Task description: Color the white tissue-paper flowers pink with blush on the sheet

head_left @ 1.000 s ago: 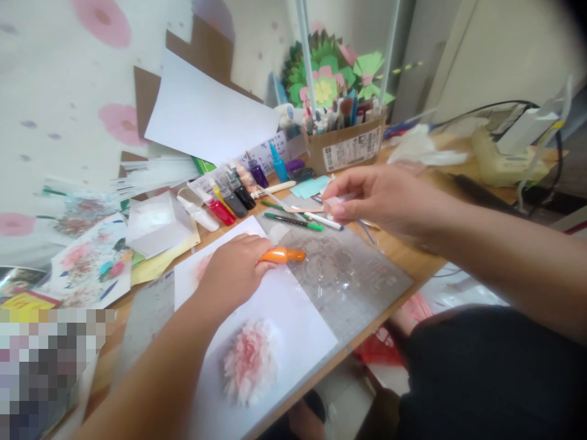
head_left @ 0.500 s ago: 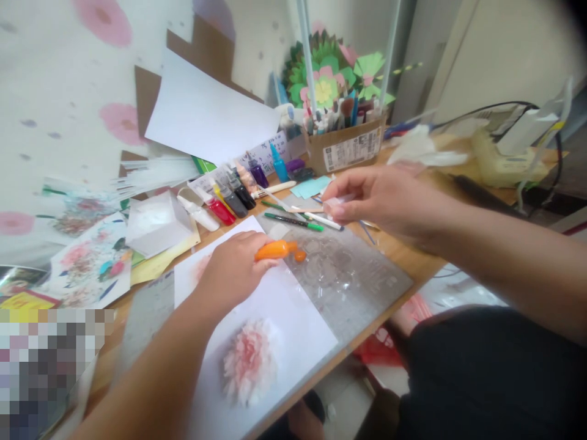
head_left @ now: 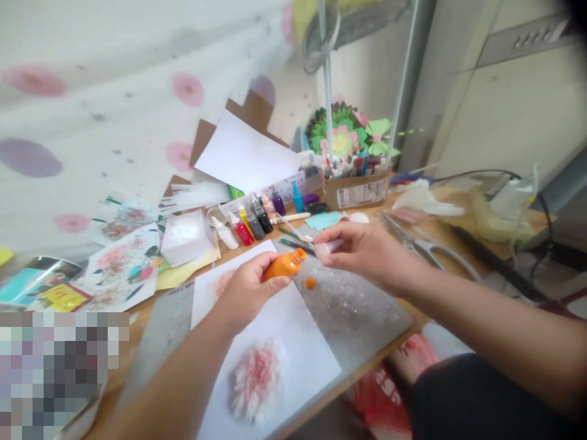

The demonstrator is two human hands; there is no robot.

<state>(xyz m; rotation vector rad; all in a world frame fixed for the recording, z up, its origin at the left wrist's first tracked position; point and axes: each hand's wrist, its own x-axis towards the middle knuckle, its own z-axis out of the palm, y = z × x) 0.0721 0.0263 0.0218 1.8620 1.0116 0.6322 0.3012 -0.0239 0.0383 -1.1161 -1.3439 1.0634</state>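
Observation:
My left hand [head_left: 250,287] is wrapped round a small orange paint bottle [head_left: 283,264], tilted with its mouth up and to the right. My right hand [head_left: 355,245] pinches a small, pale, translucent piece [head_left: 326,249], blurred but cap-like, just right of the bottle's mouth and apart from it. Below the bottle's mouth lies a round orange blob [head_left: 310,283] on the grey mat [head_left: 362,318]. Under my left hand is a white sheet [head_left: 300,348] with a pink-and-white ruffled flower [head_left: 257,379] on its near part and a second pinkish flower [head_left: 224,284] partly hidden by the hand.
A row of paint bottles [head_left: 241,227] stands behind the sheet. Further back is a cardboard box [head_left: 358,190] full of brushes and pens. Scissors [head_left: 424,247] lie beyond my right forearm. Flower pictures [head_left: 121,266] and a white paper tray [head_left: 187,235] are at the left.
My left hand has turned the bottle from lying low, nearly level, to mouth-up. My right hand has come lower and closer to it. The camera view has tilted upward.

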